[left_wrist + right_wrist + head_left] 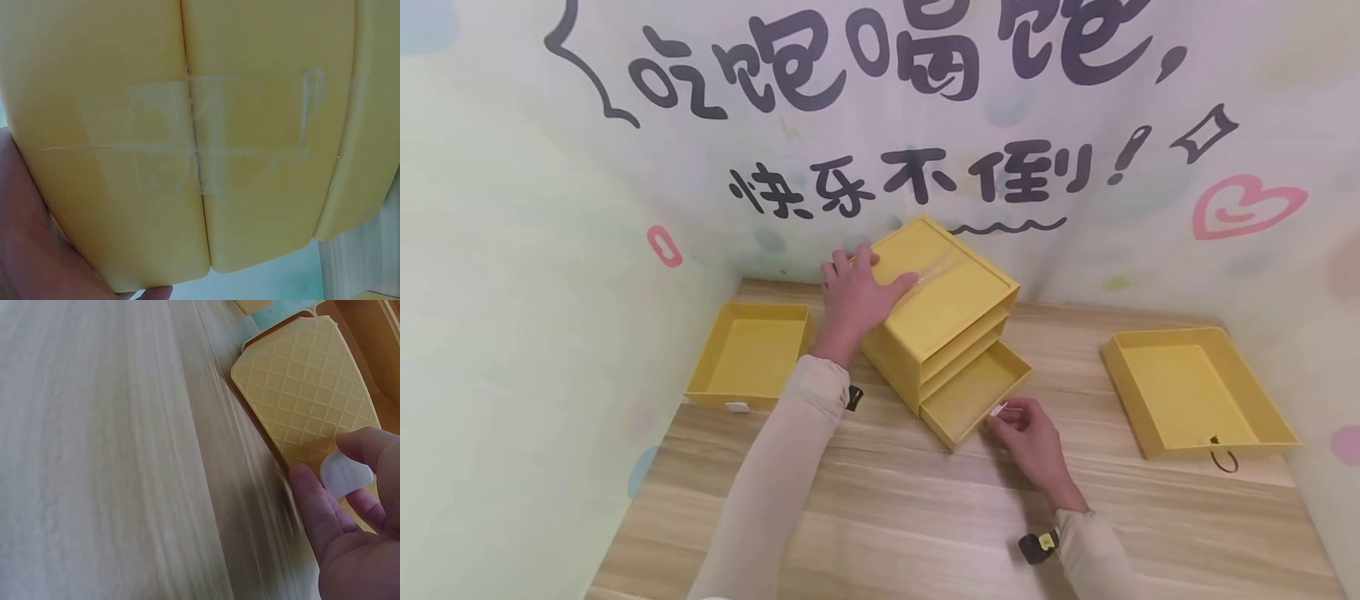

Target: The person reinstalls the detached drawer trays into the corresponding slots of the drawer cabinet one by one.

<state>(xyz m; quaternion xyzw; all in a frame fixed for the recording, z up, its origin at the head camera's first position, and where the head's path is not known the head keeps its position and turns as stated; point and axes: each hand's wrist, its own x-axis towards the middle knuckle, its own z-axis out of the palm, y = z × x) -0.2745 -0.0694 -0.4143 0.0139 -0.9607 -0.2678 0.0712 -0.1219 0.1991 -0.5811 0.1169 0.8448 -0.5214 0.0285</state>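
Observation:
A yellow drawer cabinet [951, 308] stands at an angle on the table, its front toward the lower right. My left hand [859, 296] rests on its top left edge, thumb stretched across the top panel. In the left wrist view, clear tape [250, 119] spans a seam on the cabinet's side. The lowest drawer [973, 387] sticks out of the cabinet, and two slots above it have no drawer in them. At the drawer's waffle-patterned front [306, 381], my right hand [1032, 440] pinches the white tab handle [344, 474] between thumb and fingers.
Another yellow drawer [756, 350] with a white tab lies to the left on the wood-grain table [880, 533]. To the right lies a third drawer [1195, 400] with a dark loop [1225, 462] at its front. A printed curtain [850, 167] hangs close behind the cabinet.

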